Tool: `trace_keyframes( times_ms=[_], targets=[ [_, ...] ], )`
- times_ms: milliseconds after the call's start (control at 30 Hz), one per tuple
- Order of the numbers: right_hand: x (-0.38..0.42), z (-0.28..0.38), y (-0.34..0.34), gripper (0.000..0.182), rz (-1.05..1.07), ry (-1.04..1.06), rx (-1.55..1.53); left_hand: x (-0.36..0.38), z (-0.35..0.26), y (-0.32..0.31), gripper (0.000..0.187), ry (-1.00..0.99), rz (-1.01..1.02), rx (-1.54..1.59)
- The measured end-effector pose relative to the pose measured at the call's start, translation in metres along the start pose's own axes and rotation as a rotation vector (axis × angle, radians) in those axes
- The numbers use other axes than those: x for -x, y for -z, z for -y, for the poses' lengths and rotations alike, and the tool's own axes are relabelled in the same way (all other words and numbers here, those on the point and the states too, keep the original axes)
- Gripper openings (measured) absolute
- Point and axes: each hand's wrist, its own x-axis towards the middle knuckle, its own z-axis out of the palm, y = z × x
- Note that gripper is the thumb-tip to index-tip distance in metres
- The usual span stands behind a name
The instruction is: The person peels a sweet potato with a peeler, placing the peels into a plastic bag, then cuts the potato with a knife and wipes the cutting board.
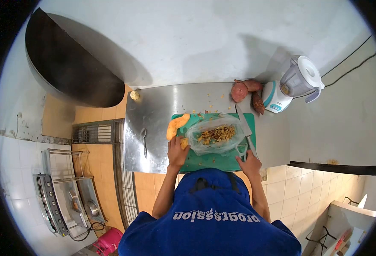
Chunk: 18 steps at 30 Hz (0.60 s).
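My left hand (177, 153) is closed around a peeled orange sweet potato piece (184, 143) at the left edge of the green cutting board (192, 164). Just beyond it lies a longer peeled sweet potato (176, 126). In my right hand (250, 164), at the board's near right side, is a pale peeler (241, 150), its head pointing away from me. Between my hands a clear plastic bag (192, 135) lies spread on the board, with a heap of brown and yellow peelings (217, 135) on it. A large knife (244, 121) rests along the board's right side.
Unpeeled sweet potatoes (240, 91) sit at the back right, beside a white and turquoise blender (277, 97). On the steel table (158, 111), a spoon (143, 141) lies to the left and a small yellowish container (134, 95) stands at the far left corner. Scraps dot the back.
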Motion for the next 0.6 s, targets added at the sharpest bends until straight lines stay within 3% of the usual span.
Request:
trace_keyframes(
  times_ms=[167,300,367,433,600],
  targets=[
    [0.0,0.012,-0.005,0.06,-0.103,-0.038,0.076,0.0,-0.01,0.008,0.049,0.042,0.009,-0.136],
    [-0.01,0.03,0.007,0.056,-0.179,-0.029,-0.006,-0.008,-0.009,0.014,0.043,-0.075,-0.006,-0.137],
    [-0.024,0.035,0.005,0.057,-0.372,0.164,-0.119,-0.01,-0.006,0.011,0.04,-0.149,-0.047,-0.095],
    [-0.042,0.049,0.005,0.056,-0.435,0.19,-0.064,-0.02,-0.013,0.011,0.038,-0.026,0.192,-0.129],
    [-0.103,0.052,-0.017,0.05,-0.502,0.22,0.016,-0.054,-0.033,0.012,0.033,0.053,0.279,-0.125]
  ],
)
